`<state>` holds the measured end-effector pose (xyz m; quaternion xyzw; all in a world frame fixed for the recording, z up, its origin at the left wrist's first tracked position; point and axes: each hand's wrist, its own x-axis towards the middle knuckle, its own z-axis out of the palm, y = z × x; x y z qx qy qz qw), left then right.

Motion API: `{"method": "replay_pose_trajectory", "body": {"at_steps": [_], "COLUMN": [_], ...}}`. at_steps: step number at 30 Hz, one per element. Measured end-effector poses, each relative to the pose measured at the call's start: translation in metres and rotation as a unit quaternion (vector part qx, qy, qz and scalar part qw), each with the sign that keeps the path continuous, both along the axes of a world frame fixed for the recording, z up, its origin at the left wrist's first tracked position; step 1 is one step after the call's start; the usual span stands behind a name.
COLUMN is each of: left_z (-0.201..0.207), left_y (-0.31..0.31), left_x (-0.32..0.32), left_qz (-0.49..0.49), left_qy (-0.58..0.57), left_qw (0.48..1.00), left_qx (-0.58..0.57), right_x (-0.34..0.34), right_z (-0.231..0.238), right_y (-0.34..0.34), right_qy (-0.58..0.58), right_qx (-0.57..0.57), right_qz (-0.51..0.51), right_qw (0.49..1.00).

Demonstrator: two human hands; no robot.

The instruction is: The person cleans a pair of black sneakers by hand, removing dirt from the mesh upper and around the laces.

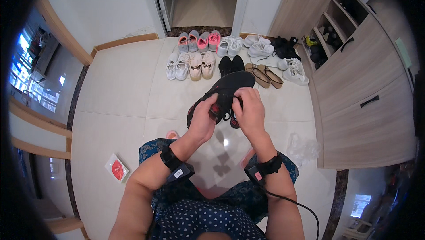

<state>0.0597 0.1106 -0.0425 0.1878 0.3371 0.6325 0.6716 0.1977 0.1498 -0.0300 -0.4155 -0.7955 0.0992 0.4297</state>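
1. The step in hand appears to be working on the laces (227, 115) of the black shoe (228, 85), which is held up over the floor (115, 129).
2. The next move likely calls for steadying the shoe with one hand while the other's fingers work the laces.
3. The left hand (204, 117) is clamped on the shoe's near left side.
4. The right hand (249, 108) touches its right side, fingers bunched; whether they pinch a lace cannot be told.
5. Beyond the shoe stand white sneakers (182, 66).
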Motion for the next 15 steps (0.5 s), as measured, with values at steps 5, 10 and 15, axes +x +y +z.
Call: {"method": "replay_pose_trajectory", "body": {"at_steps": [5,10,15], "left_z": [-0.011,-0.026,-0.033], "left_y": [0.013,0.04,0.055], "left_x": [-0.012,-0.029,-0.058], "left_qz": [0.005,0.082,0.138], "left_qy": [-0.071,-0.196,-0.203], "left_qw": [0.997,0.976,0.967], "left_qx": [0.003,0.044,0.072], "right_x": [-0.013,-0.019,-0.018], "right_z": [0.014,0.01,0.023], "right_y": [-0.022,-0.054,-0.077], "right_qy": [0.352,0.442,0.416], "right_qx": [-0.293,-0.476,-0.614], "right_qz": [0.178,0.278,0.305], "right_qw": [0.871,0.708,0.597]}}
